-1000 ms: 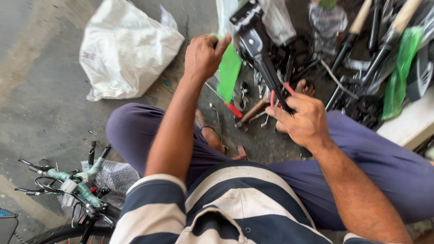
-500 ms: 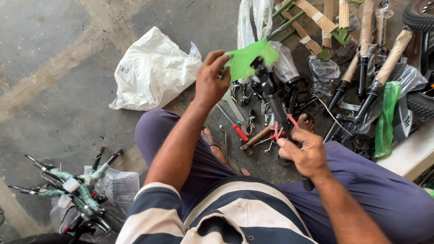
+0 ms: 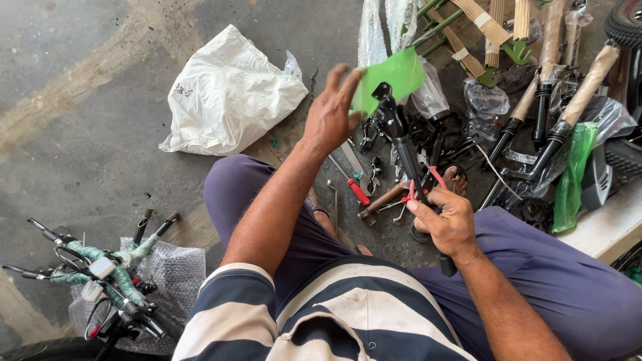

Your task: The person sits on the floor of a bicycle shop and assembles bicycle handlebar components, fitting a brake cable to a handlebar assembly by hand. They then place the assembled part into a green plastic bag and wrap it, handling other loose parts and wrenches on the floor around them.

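A long black metal part point(image 3: 401, 144) stands nearly upright over the person's lap, its top end wrapped in a thin green plastic sheet point(image 3: 391, 79). The right hand point(image 3: 447, 220) is closed around the part's lower end, together with red-handled cutters point(image 3: 422, 184). The left hand point(image 3: 331, 113) is up at the sheet, fingers spread and curled on its edge. Beyond the part, the rough grey concrete floor point(image 3: 80, 134) carries a red-handled screwdriver point(image 3: 353, 184), loose black fittings and forks wrapped in brown paper point(image 3: 588, 80). Left of the part lies a crumpled white plastic bag point(image 3: 227, 93), contents hidden. Far left of it, handlebars taped in green point(image 3: 100, 264) rest on bubble wrap point(image 3: 170, 271).
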Tool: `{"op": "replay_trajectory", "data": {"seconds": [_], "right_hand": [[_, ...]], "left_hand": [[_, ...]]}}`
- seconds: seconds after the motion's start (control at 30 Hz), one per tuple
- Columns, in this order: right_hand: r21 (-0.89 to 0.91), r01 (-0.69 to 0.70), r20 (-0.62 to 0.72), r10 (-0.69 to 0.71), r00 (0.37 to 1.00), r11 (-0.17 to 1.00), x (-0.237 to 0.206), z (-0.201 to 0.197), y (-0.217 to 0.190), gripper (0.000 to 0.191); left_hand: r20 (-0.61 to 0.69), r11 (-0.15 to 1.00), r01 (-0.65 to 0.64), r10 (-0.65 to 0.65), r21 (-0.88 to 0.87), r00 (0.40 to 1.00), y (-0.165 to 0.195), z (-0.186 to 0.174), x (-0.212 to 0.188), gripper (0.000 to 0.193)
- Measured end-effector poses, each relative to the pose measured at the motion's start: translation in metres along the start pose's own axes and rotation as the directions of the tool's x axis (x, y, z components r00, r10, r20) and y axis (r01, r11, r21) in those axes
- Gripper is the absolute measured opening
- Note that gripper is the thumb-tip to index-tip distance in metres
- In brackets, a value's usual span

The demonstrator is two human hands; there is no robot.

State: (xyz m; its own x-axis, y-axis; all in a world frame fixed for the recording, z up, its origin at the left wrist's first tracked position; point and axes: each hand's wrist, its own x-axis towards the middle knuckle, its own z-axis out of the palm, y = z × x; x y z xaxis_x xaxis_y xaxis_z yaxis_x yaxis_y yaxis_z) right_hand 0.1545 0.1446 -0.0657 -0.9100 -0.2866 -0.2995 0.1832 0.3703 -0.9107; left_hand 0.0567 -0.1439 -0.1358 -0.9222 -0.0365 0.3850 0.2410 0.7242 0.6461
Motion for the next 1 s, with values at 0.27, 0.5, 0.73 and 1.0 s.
{"op": "replay_trajectory", "data": {"seconds": [0.27,0.5,0.73,1.0], "right_hand": [[0.045,-0.012,0.154,0.005,0.988,0.999,0.01,0.006,0.032,0.028],[-0.293,0.088,-0.06,-0.11,0.992,0.952,0.013,0.007,0.025,0.034],[-0.383,-0.078,-0.078,0.052,0.996,0.921,0.014,0.016,0.032,0.033],[-0.585,-0.024,-0.069,-0.021,0.997,0.81,0.007,0.022,0.027,0.029]], "left_hand": [[0.02,0.951,0.153,-0.153,-0.271,0.988,-0.002,0.026,0.001,0.046],[0.063,0.968,0.101,-0.089,-0.231,0.994,0.02,0.014,0.001,0.056],[0.039,0.941,-0.193,0.19,0.28,0.981,0.023,0.026,-0.003,0.05],[0.492,0.882,-0.397,0.236,0.254,0.838,0.025,0.048,-0.011,0.053]]}}
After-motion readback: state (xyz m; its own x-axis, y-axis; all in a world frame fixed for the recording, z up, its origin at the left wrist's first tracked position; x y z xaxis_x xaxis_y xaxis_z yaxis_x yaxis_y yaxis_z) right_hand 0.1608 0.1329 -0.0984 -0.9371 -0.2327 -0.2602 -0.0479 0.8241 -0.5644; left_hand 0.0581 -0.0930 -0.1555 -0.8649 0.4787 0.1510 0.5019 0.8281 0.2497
